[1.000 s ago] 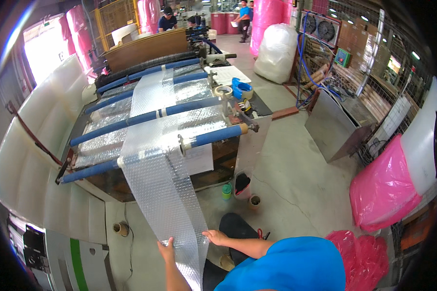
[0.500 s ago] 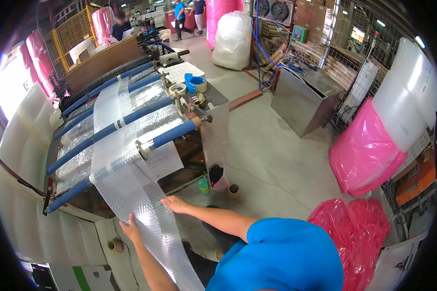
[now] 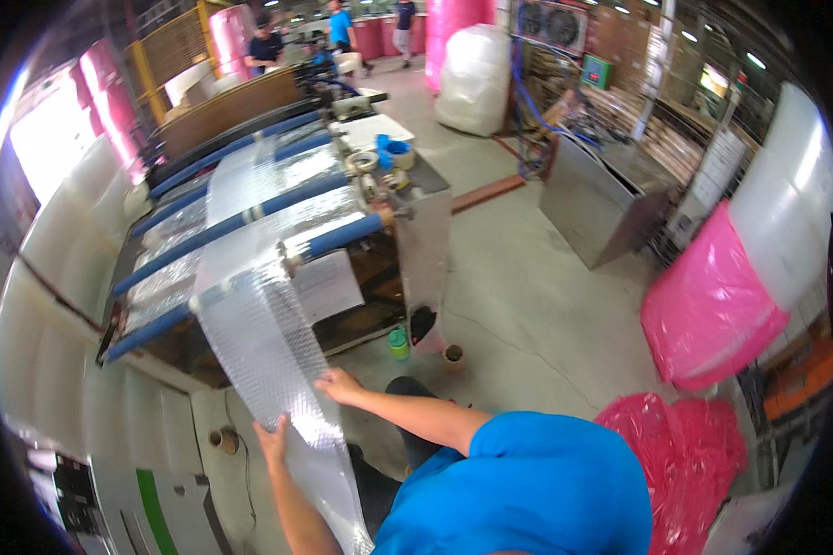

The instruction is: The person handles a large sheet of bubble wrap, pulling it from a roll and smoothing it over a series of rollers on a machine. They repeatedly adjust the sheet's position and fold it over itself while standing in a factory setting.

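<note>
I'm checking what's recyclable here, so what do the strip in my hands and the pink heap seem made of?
Strip: seemingly clear, glossy plastic film; small raised dots suggest bubble wrap. Pink heap: probably thin, shiny plastic sheeting, judging by crumpled folds and highlights.

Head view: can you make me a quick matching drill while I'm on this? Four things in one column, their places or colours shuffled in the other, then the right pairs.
Column one
1. bubble wrap strip
2. left hand
3. right hand
4. plastic heap

Column two
A. at the strip's right edge
B. pink, on the floor
C. clear, draped over the front blue roller
D. at the strip's left edge

Right pairs: 1-C, 2-D, 3-A, 4-B
</note>
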